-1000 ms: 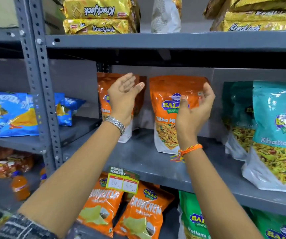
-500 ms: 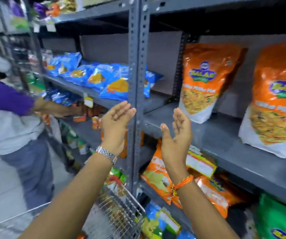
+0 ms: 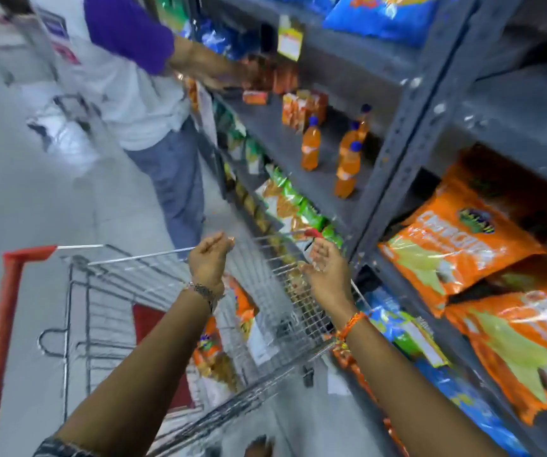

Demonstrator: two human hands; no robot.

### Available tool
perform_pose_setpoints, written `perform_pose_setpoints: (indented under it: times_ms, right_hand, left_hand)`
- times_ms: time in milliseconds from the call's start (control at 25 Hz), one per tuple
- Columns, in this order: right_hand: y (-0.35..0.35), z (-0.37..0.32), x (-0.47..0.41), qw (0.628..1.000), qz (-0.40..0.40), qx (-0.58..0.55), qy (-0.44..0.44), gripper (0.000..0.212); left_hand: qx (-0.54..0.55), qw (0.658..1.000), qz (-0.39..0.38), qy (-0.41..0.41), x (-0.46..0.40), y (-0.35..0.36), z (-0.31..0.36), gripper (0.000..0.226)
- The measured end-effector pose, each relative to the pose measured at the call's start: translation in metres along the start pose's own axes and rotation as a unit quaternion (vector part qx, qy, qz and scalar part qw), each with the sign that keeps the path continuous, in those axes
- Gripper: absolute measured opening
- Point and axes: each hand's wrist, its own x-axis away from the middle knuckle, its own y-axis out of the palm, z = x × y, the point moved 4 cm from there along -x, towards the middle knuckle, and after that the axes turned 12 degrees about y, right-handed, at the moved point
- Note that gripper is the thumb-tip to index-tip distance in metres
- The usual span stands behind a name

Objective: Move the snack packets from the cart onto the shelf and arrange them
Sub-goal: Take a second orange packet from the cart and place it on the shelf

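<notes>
A wire shopping cart (image 3: 153, 291) with a red handle stands below me, close against the grey shelf unit (image 3: 394, 153). Orange snack packets (image 3: 244, 311) lie inside its basket, one upright and more underneath. My left hand (image 3: 207, 260) hovers over the basket, palm up, fingers loosely curled, holding nothing. Beside it, over the cart's right rim, my right hand (image 3: 326, 270) is spread and also empty. Large orange chip packets (image 3: 456, 245) lie flat on a lower shelf to the right.
Another person (image 3: 140, 94) in a purple and white shirt stands just beyond the cart, reaching into the shelf. Orange drink bottles (image 3: 346, 169) stand on a middle shelf. Blue packets (image 3: 384, 14) lie above. Green and orange packets (image 3: 291, 206) line a low shelf.
The view has swung from the shelf down to the cart. Both hands have dropped from shelf height to just above the basket, still empty.
</notes>
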Motion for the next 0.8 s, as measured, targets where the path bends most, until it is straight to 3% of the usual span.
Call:
perform_pose_setpoints:
  times_ms: [80, 160, 320, 400, 560, 800]
  right_hand:
    - [0.038, 0.046, -0.017, 0.991, -0.05, 0.103, 0.065, 0.055]
    - [0.075, 0.095, -0.031, 0.965, -0.108, 0.208, 0.121, 0.051]
    - [0.139, 0.179, -0.057, 0.914, -0.163, 0.283, 0.241, 0.109]
    - [0.158, 0.188, -0.055, 0.897, -0.148, 0.309, 0.281, 0.117]
    - [0.184, 0.214, -0.059, 0.881, -0.089, 0.359, 0.294, 0.112]
    - [0.215, 0.244, -0.056, 0.891, -0.022, 0.369, 0.264, 0.123]
  left_hand:
    - [-0.059, 0.996, 0.038, -0.046, -0.011, -0.045, -0.048, 0.018]
    - [-0.086, 0.991, 0.042, -0.092, -0.022, -0.078, -0.091, 0.028]
    - [-0.132, 0.965, 0.025, -0.225, -0.047, -0.103, -0.155, 0.018]
    - [-0.105, 0.959, 0.012, -0.262, -0.06, -0.103, -0.19, 0.023]
    - [-0.114, 0.95, -0.009, -0.289, -0.081, -0.096, -0.243, 0.021]
    - [-0.126, 0.93, -0.021, -0.345, -0.099, -0.085, -0.299, 0.029]
